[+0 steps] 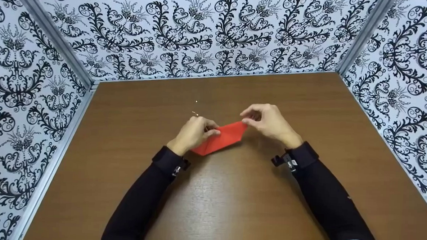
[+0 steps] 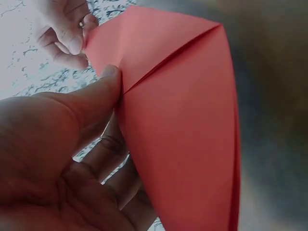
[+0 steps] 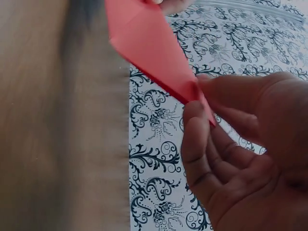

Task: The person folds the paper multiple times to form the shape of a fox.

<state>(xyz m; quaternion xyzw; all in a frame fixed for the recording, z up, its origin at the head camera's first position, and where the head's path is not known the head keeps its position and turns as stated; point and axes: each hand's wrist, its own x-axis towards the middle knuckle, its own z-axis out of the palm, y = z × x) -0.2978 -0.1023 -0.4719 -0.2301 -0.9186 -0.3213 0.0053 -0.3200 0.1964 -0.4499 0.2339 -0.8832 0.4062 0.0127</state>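
A folded sheet of red paper (image 1: 225, 136) is held between both hands above the middle of the wooden table. My left hand (image 1: 195, 133) pinches its upper edge, the thumb lying on the near face beside a diagonal fold that shows in the left wrist view on the red paper (image 2: 183, 106). At the paper's far right corner, my right hand (image 1: 269, 120) pinches the narrow tip between thumb and fingers. In the right wrist view the red paper (image 3: 154, 53) tapers toward those fingers. The left fingers behind the paper are partly hidden.
The brown table (image 1: 195, 205) stretches around the hands. Patterned black-and-white panels (image 1: 188, 32) with metal edges stand along its back and sides. Tiny light specks (image 1: 195, 113) lie just beyond the left hand. Black sleeves with wrist cameras (image 1: 287, 162) cover both forearms.
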